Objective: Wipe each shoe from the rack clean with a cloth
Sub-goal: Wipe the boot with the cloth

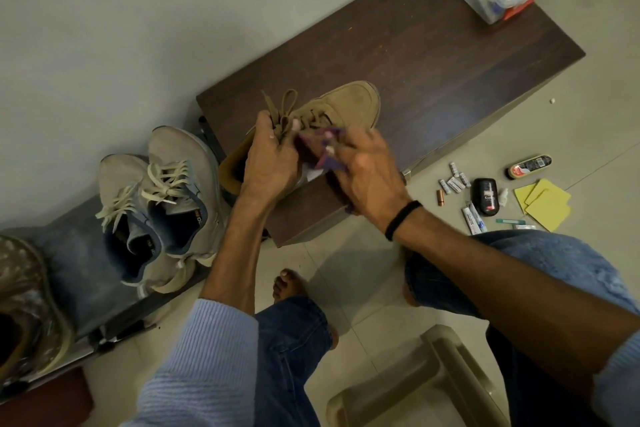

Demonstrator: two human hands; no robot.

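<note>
1. On the table's [433,45] left end: tan shoe [346,104].
2. Left grip [270,156]: closed round the shoe's laces [285,111] (bunched upward).
3. Right grip [367,166]: clutching purple cloth [327,146] against the shoe.
4. Left of the table: grey sneakers [166,204].

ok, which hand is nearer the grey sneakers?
Left. The left hand grips the laces of the tan shoe, just right of the grey sneakers. The right hand, holding the purple cloth against that shoe, sits farther right.
</note>
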